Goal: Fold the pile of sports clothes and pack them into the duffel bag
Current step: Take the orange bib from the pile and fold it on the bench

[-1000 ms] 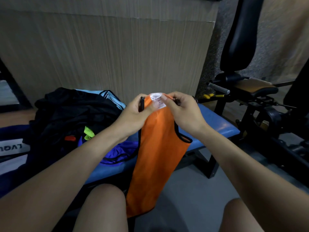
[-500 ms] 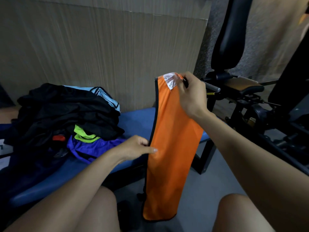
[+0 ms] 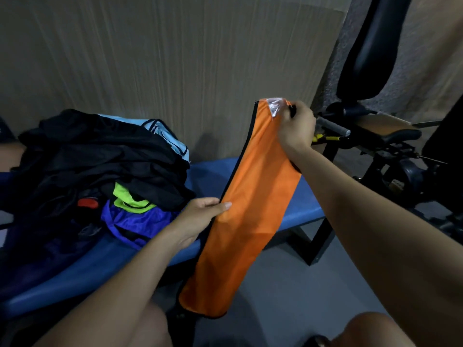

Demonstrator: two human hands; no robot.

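Right hand [image 3: 295, 126] pinches the top of the orange vest [image 3: 255, 196] by its label; left hand [image 3: 200, 216] pinches its black-trimmed left edge midway. We judge it light, limp, slippery: hold hems. It hangs before the tabletop [image 3: 295, 211]; clothes pile [image 3: 100, 161] far left. Duffel bag not made out.

Blue bench [image 3: 298, 216] w/ clothes pile [image 3: 100, 166] on left.
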